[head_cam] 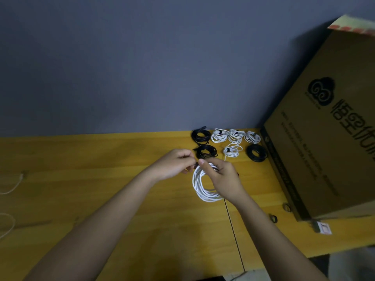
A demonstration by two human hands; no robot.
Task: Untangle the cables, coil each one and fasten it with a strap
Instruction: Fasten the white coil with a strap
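Yellow wood makes up the surface point(101, 179), backed by a grey-blue wall, with a cardboard box point(328, 128) at the right. From the head camera, finished coils point(227, 142), black and white, sit in two rows near the far edge, probably parked there out of the way. The white coil point(200, 185) in hand lies just before them. The right hand point(221, 177) curls over its top, seemingly to stop the loops springing apart, while the left hand point(174, 164) pinches a small dark strap point(195, 165) at the coil's rim, apparently mid-fastening. Loose cable point(10, 187) waits far left.
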